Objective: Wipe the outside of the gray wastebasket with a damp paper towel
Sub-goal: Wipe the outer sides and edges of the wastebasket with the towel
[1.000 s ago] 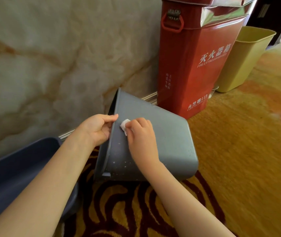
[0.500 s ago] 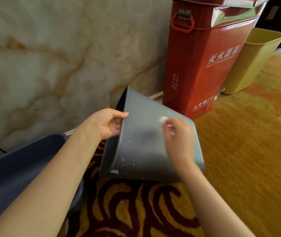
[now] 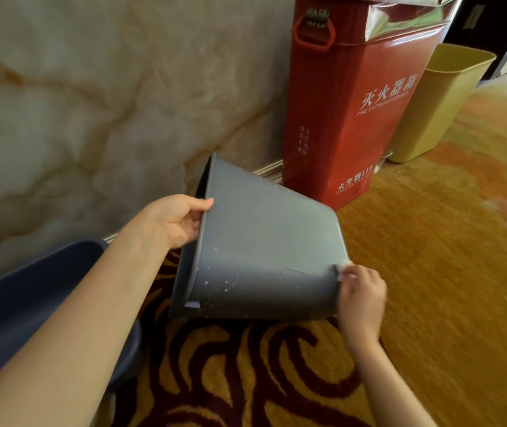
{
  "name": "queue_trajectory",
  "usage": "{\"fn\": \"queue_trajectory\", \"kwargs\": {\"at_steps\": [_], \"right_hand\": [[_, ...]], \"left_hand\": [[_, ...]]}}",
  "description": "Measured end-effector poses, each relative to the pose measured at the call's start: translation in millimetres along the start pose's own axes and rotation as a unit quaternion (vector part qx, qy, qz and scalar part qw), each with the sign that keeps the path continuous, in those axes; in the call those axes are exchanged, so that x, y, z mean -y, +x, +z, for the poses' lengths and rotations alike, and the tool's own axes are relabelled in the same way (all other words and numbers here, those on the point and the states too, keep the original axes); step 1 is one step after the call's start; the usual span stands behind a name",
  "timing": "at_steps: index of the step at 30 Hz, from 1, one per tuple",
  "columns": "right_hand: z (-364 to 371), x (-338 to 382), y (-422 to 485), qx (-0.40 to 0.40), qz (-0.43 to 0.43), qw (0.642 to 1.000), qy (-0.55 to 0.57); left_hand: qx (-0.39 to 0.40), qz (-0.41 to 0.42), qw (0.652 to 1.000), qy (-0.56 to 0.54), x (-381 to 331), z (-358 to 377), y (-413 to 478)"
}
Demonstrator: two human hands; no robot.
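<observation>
The gray wastebasket lies tipped on its side on the carpet, its mouth facing left toward the wall. My left hand grips its rim at the upper left, thumb on the outside. My right hand presses a small white wad of paper towel against the basket's bottom edge at the right. Small white specks dot the gray side near the rim. Most of the towel is hidden under my fingers.
A red fire extinguisher box stands just behind the basket by the marble wall. A yellow wastebasket stands right of it. A dark blue bin sits at the lower left. Patterned gold and maroon carpet covers the floor.
My right hand slid the paper towel across the basket's side from near the rim to the bottom edge at the right. My left hand kept its hold on the rim.
</observation>
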State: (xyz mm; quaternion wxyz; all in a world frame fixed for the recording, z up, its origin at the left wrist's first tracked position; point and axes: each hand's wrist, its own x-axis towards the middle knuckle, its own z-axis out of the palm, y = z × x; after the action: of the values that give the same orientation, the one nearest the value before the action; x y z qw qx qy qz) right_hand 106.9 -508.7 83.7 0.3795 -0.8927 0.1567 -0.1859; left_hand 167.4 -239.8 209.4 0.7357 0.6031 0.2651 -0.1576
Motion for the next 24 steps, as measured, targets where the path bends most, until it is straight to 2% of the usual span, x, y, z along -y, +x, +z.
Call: {"fn": "queue_trajectory", "kwargs": {"at_steps": [2, 4, 7, 10, 13, 16, 20, 24], "right_hand": [[-11, -23, 14, 0.007, 0.082, 0.997, -0.009], [-15, -15, 21, -0.01, 0.084, 0.996, -0.002], [-13, 54, 2, -0.002, -0.058, 0.996, 0.069], [2, 130, -42, 0.056, -0.22, 0.967, 0.12], [17, 151, -71, 0.049, -0.273, 0.954, 0.111], [23, 109, -60, 0.03, -0.208, 0.971, 0.115], [15, 25, -27, -0.007, -0.056, 0.995, 0.081], [-2, -19, 3, -0.028, 0.074, 0.995, 0.053]], "left_hand": [[-0.001, 0.004, 1.0, 0.003, 0, 1, 1], [-0.002, 0.007, 1.0, 0.003, -1, 2, 2], [-0.006, 0.01, 1.0, -0.001, -2, 6, 2], [-0.003, 0.017, 1.0, -0.005, -2, 14, 1], [-0.008, 0.016, 1.0, 0.003, -1, 18, 0], [-0.017, 0.007, 1.0, 0.014, -1, 14, -1], [-0.025, 0.001, 1.0, 0.015, 0, 7, -1], [-0.026, 0.008, 0.999, 0.021, -1, 8, -5]]}}
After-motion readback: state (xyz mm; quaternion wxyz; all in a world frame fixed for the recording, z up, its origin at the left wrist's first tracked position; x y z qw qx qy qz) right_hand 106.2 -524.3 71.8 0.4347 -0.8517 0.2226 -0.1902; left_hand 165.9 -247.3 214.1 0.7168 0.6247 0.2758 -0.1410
